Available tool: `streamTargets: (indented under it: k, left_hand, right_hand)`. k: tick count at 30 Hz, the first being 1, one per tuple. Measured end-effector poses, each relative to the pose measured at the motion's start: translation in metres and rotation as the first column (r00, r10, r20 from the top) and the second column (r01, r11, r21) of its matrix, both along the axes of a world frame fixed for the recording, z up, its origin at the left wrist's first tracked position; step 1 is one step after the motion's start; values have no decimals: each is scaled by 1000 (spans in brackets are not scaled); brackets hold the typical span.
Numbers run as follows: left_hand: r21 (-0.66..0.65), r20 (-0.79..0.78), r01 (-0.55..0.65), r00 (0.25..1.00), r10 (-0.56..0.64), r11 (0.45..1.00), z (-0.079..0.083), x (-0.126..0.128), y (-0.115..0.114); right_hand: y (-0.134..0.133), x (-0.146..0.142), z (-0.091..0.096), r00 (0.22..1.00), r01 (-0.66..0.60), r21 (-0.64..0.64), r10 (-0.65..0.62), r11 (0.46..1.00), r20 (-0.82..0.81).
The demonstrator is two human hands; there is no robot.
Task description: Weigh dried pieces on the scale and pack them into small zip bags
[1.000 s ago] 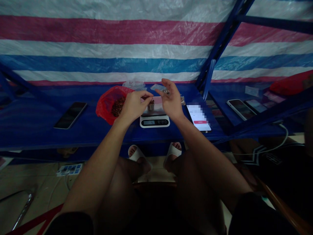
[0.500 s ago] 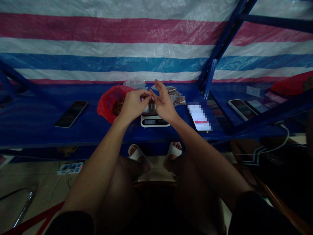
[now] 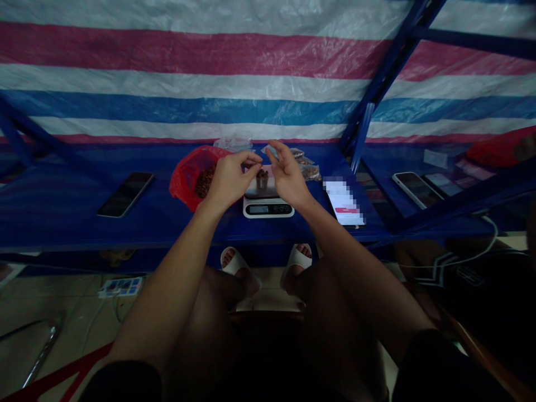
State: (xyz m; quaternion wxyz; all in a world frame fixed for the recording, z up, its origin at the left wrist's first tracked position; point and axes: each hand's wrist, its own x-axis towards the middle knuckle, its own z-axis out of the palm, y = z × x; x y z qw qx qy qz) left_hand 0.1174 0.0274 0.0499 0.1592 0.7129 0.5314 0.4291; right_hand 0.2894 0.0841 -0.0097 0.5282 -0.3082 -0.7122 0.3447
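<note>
A small metal cup [image 3: 262,180] filled with brown bits stands on the platform of a white digital scale [image 3: 268,210] with a lit display. To the cup's upper left, my left hand [image 3: 231,177] has its thumb and fingertips pinched together; whatever they may hold is too small to make out. My right hand [image 3: 290,174] is just right of the cup, fingers stretched out and apart, with nothing seen in it. A red plastic bag [image 3: 180,181] lies open left of the scale, with brown dried pieces [image 3: 204,181] inside, partly behind my left hand.
Filled clear bags [image 3: 309,171] and flat clear plastic bags [image 3: 234,144] lie behind the scale. A dark phone [image 3: 125,194] rests on the left of the blue table [image 3: 54,223], a lit phone [image 3: 344,204] on the right. A blue metal post [image 3: 363,137] rises beyond. Another person sits at right.
My hands have drawn slightly apart, with the right hand moving right. More of the cup now shows between them. The view has shifted a little.
</note>
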Motion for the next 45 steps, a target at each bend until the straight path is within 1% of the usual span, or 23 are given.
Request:
streamTargets:
  k: [5,8,10,14,17,25,28,35,38,41,43,45]
  left_hand:
    - [6,-28,39,999,-38,999,1,-2,1]
    - [17,-50,46,998,-46,999,3,-1,1]
    - [7,-65,49,997,-48,999,6,-2,1]
    - [-11,-64,24,998,-24,1000,11,-8,-1]
    - [-8,-68,-9,998,9,1000,13,-12,-4]
    - [-15,-67,23,997,-24,1000,4,-15,-2]
    - [-14,-84,30,996,-31,999,4,-16,-2]
    - [39,-94,-7,996,11,999,13,-7,-4]
    - [40,-103,-3,995,7,999,13,-1,-4]
    - [34,-104,-13,994,17,999,11,3,-5]
    - [31,-112,-27,993,30,999,12,3,-6]
    - [35,-160,-40,986,45,999,17,-3,-8]
  right_hand:
    - [0,15,0,996,82,-13,-83,997,-44]
    - [-4,18,4,990,141,-27,-142,990,-17]
    - [-8,19,7,988,156,-26,-156,987,12]
    - [-15,18,13,987,149,14,-150,989,66]
    - [-17,17,15,986,151,16,-152,988,73]
    - [-19,19,16,987,149,0,-149,989,67]
    - [-20,20,16,987,150,-9,-150,989,55]
    - [-20,18,17,990,131,-20,-130,991,47]
    - [-19,16,18,996,92,-10,-92,996,16]
    - [-16,13,18,996,84,-4,-84,996,-12]
    - [-15,12,18,996,87,-10,-88,996,-17]
    - [-15,14,19,995,97,-12,-97,995,5]
